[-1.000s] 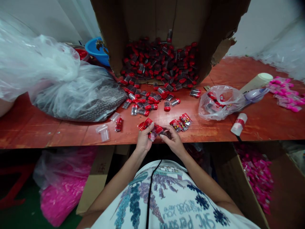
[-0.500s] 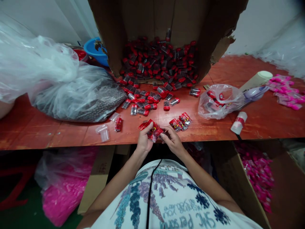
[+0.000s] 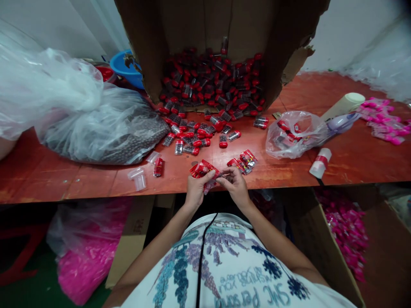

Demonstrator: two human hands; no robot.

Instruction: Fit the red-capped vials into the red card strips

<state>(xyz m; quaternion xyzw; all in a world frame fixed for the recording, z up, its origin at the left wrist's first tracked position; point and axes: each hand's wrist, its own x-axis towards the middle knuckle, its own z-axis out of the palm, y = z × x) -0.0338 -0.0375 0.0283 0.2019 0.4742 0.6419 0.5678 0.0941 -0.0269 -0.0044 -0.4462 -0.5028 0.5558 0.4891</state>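
At table edge, both hands pinch red packets (image 3: 204, 169)

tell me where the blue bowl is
In the head view, the blue bowl sits at the back left, between the clear bag and the cardboard box.

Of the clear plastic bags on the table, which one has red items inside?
The small crumpled bag, right of the held red packets, beside the cream tube. The big bag at left holds dark beads instead.
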